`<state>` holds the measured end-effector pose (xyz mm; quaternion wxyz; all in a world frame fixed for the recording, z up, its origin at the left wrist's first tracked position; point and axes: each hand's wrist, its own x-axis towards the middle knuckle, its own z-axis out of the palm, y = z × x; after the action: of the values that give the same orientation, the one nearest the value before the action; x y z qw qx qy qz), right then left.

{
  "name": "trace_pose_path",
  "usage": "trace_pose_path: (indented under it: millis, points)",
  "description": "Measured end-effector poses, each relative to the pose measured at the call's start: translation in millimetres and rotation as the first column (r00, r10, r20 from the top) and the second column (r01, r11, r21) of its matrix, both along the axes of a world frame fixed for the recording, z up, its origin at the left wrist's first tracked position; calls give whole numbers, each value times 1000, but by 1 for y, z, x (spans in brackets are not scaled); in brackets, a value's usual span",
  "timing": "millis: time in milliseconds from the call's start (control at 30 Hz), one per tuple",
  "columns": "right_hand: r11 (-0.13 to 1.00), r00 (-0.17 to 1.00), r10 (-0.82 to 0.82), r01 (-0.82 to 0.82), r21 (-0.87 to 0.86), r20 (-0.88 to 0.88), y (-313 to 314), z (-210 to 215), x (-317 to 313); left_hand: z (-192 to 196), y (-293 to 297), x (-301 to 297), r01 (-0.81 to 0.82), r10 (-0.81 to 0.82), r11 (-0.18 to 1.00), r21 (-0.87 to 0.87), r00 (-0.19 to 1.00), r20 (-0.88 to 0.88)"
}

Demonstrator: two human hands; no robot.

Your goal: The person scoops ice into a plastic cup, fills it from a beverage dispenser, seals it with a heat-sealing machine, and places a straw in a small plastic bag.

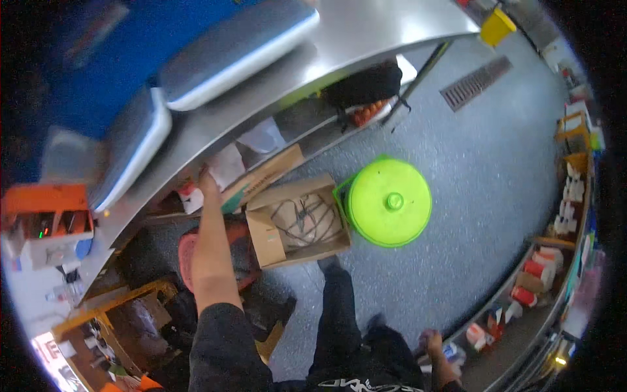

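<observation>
Left hand [208, 181]: far left, reaching under the steel counter [372, 26]. Fingers blurred, partly hidden; I cannot tell whether they grip anything. Red-and-white packet [190, 198] just nearer and left of it, half lost in shadow; white packet [227, 166] just right.

Right hand [430, 342]: near right, low in view, fingers apparently curled; contents, if any, not discernible.

Open cardboard box [264, 240] holding cords [302, 214]: right of my left forearm [213, 251], left of the green lidded bin [390, 219].

Writing: long carton [274, 171], dark print, blurred; white lettering on my dark clothing [366, 372], cut off nearest me.
</observation>
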<state>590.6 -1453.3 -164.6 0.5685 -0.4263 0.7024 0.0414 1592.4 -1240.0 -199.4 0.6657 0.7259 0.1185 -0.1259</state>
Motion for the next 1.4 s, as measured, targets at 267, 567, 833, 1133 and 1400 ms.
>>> trace_pose_path:
  millis: [267,567,833,1133,1400]
  points:
    - [973,977,205,-211,98,66,21,27,180,-43,-1,56,-59,2,970,-237,972,-234]
    - [960,944,275,-262,95,-181,33,43,149,-92,15,41,158,-241,894,-420,958,-153]
    - [924,907,376,-350,157,-192,23,27,160,-93,41,64,403,-495,838,368,845,203]
    - [870,850,493,-487,77,-189,38,53,182,-72,19,61,-70,-721,246,967,654,231]
    - [943,939,324,-330,-35,-110,39,48,132,8,-3,13,66,-538,411,909,823,183]
